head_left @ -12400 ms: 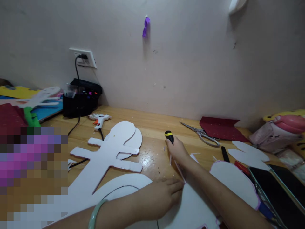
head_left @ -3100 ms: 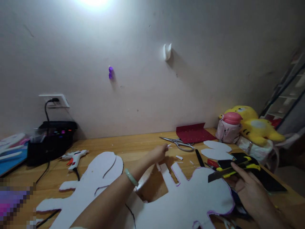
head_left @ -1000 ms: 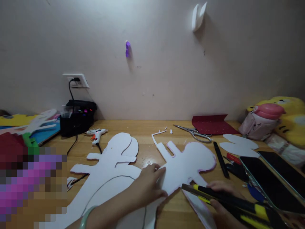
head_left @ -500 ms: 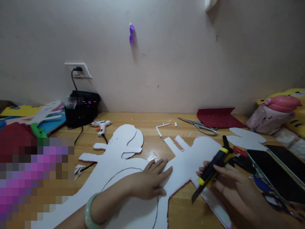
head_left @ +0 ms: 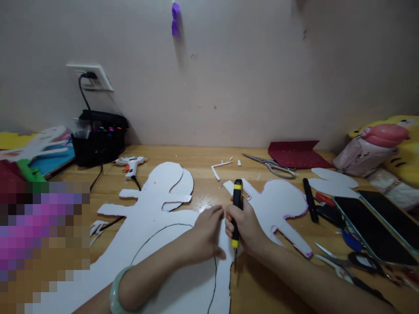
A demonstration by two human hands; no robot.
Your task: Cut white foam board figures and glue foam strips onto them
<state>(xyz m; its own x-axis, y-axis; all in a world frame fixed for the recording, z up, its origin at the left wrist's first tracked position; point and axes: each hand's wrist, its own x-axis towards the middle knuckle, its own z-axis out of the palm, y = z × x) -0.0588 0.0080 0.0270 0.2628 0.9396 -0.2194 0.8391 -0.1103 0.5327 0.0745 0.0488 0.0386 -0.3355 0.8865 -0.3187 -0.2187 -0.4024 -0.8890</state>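
My right hand [head_left: 248, 227] is closed round a black and yellow utility knife [head_left: 236, 209], held upright with its blade down at the edge of a white foam board [head_left: 183, 288] that carries a black drawn curve. My left hand [head_left: 205, 235], a pale green bangle [head_left: 115, 291] on its wrist, presses flat on that board just left of the knife, fingers together. A white figure cutout with a purple outline [head_left: 278, 207] lies right of the knife. Another white figure cutout [head_left: 153, 196] lies to the left.
On the wooden table [head_left: 203, 163] lie a glue gun [head_left: 131, 165], scissors [head_left: 271, 165], red card [head_left: 296, 155], white scraps [head_left: 219, 167], a black marker [head_left: 309, 205], phones [head_left: 376, 229] and a second pair of scissors [head_left: 347, 261]. A black organiser [head_left: 98, 139] stands by the wall socket. Plush toys [head_left: 382, 139] sit far right.
My right hand swung the knife from a slanted hold at the right into an upright hold beside my left hand, blade down on the board edge. The outlined cutout now lies further right.
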